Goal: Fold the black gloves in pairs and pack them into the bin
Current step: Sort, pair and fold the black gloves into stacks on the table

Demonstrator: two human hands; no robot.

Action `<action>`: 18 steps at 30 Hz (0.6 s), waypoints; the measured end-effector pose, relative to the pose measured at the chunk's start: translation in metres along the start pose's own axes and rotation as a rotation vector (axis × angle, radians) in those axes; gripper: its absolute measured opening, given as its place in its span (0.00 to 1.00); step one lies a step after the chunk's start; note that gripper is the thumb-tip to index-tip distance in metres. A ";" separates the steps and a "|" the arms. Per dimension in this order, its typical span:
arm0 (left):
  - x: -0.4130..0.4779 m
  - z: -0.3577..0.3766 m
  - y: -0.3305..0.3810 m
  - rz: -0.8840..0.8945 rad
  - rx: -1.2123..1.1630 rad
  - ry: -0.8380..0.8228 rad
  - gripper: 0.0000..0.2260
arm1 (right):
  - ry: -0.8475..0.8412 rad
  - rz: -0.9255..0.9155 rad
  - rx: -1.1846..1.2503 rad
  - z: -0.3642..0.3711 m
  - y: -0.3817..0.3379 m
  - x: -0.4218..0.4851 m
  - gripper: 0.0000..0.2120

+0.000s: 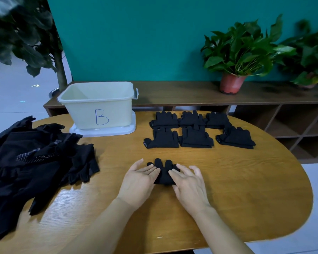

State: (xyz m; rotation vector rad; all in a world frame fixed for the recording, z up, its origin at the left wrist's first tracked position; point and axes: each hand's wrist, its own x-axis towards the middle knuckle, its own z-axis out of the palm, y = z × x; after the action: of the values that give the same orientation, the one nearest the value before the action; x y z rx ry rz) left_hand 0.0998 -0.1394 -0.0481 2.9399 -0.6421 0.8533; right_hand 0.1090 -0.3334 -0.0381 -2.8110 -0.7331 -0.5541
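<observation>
Left hand (138, 182), right hand (189, 184) touch glove (164, 173) on wooden table (227, 180) before teal wall (154, 43).

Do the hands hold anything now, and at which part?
Nothing is gripped. The left hand and right hand, fingers straight, touch the two sides of the black gloves lying on the table.

Oval wooden counter (246, 180), light grain, glossy.
Back left: cream bin (99, 110) marked B, standing on white lid (107, 132) lying flat on counter.
Left side: loose heap of black gloves (35, 162), running out of frame.
Back, right of bin: six folded glove bundles, close-packed, in back row (191, 119) and front row (195, 137), three each.
Front centre: single black glove bundle (164, 174), fingers pointing away; left hand (138, 182) and right hand (189, 186) touch its sides, fingers straight.
Near front edge: small white speck (160, 237).
</observation>
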 end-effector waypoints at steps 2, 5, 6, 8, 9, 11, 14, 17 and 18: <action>0.002 -0.004 -0.006 0.008 0.007 0.018 0.24 | 0.067 -0.023 -0.002 -0.002 0.000 0.003 0.22; 0.012 -0.016 -0.014 0.030 0.027 0.059 0.25 | 0.132 -0.042 -0.018 -0.012 0.000 0.014 0.20; 0.017 -0.020 -0.017 0.035 0.031 0.070 0.25 | 0.142 -0.042 -0.019 -0.017 0.000 0.019 0.20; 0.031 -0.029 -0.024 0.042 0.042 0.073 0.25 | 0.163 -0.036 -0.013 -0.028 0.003 0.030 0.21; 0.038 -0.033 -0.028 0.046 0.051 0.072 0.25 | 0.171 -0.031 -0.014 -0.033 0.005 0.036 0.21; 0.053 -0.039 -0.035 0.059 0.065 0.073 0.25 | 0.183 -0.027 -0.026 -0.041 0.009 0.050 0.20; 0.077 -0.043 -0.045 0.067 0.075 0.069 0.22 | 0.188 -0.017 -0.034 -0.051 0.015 0.070 0.20; 0.100 -0.042 -0.055 0.058 0.090 0.058 0.17 | 0.184 0.002 -0.041 -0.054 0.023 0.093 0.18; 0.107 -0.040 -0.058 0.059 0.099 0.054 0.17 | 0.183 0.009 -0.035 -0.053 0.027 0.101 0.17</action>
State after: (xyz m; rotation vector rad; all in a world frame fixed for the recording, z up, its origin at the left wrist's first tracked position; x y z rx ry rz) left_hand 0.1841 -0.1218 0.0471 2.9861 -0.7071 0.9951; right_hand 0.1878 -0.3265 0.0486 -2.7461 -0.6803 -0.8167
